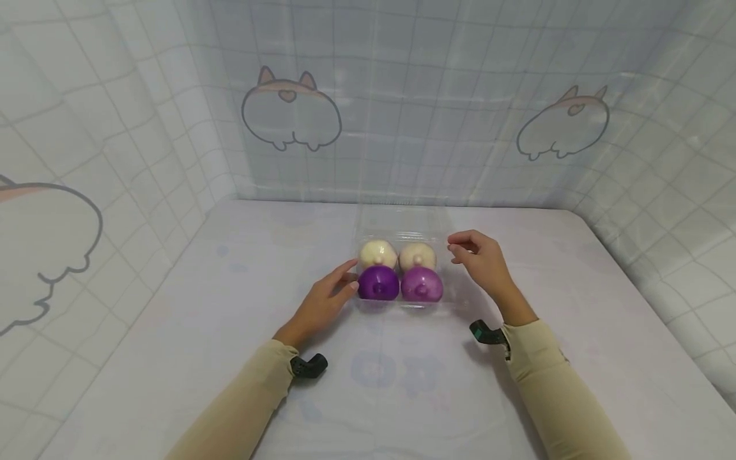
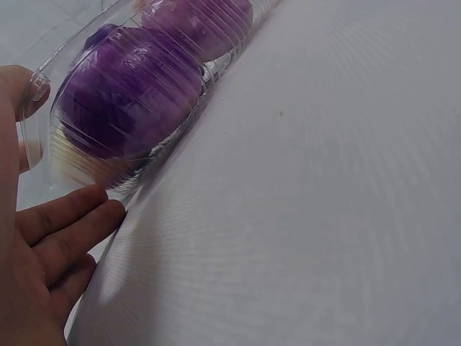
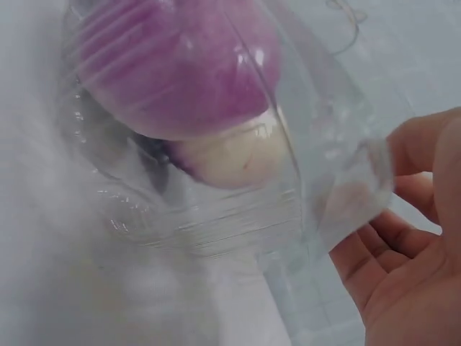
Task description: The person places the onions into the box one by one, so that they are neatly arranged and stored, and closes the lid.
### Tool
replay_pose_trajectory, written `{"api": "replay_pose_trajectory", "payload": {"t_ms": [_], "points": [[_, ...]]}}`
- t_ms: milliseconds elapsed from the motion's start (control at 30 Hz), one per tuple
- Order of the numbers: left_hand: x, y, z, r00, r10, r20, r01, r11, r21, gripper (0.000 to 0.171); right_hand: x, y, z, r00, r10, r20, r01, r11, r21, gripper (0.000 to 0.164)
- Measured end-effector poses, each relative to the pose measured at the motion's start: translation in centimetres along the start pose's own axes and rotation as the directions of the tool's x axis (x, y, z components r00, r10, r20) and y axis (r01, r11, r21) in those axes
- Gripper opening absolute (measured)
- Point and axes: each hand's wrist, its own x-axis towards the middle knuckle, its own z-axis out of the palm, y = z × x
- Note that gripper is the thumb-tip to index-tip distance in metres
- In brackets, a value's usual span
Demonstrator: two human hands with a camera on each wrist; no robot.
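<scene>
A clear plastic clamshell box [image 1: 402,304] holds two cream onions [image 1: 377,253] at the back and two purple onions [image 1: 422,285] at the front, one purple darker than the other. My left hand [image 1: 324,300] is at the box's left side, thumb and index finger spread apart at its rim. In the left wrist view the other fingers [image 2: 68,245] stretch loosely beside the box wall. At the right edge, thumb and index finger of my right hand [image 1: 482,262] pinch the clear plastic. Through that plastic the right fingers [image 3: 360,252] show partly.
The box's see-through lid [image 1: 405,220] is folded back toward the rear wall. A pale cloth covers the table [image 1: 276,255]. Grid-patterned curtains [image 1: 414,128] with cartoon animal shapes enclose the back and both sides. A black wrist device [image 1: 310,366] sits on each sleeve.
</scene>
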Motion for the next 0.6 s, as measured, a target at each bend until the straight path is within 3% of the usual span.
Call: {"api": "replay_pose_trajectory", "payload": {"t_ms": [367, 500, 600], "points": [[0.1, -0.3, 0.1, 1.000, -0.013, 0.004, 0.013, 1.000, -0.002, 0.055, 1.9, 1.5, -0.7, 0.992, 0.085, -0.097, -0.083, 0.996, 0.024, 0.029], [0.1, -0.3, 0.0, 1.000, -0.017, -0.002, 0.017, 1.000, -0.006, 0.055, 2.9, 2.3, -1.0, 0.981, 0.182, -0.069, -0.179, 0.983, 0.048, 0.036], [0.0, -0.3, 0.0, 1.000, -0.026, 0.004, 0.026, 1.000, -0.008, 0.055, 3.4, 2.8, -1.1, 0.960, 0.280, -0.007, -0.278, 0.956, 0.088, 0.043]]}}
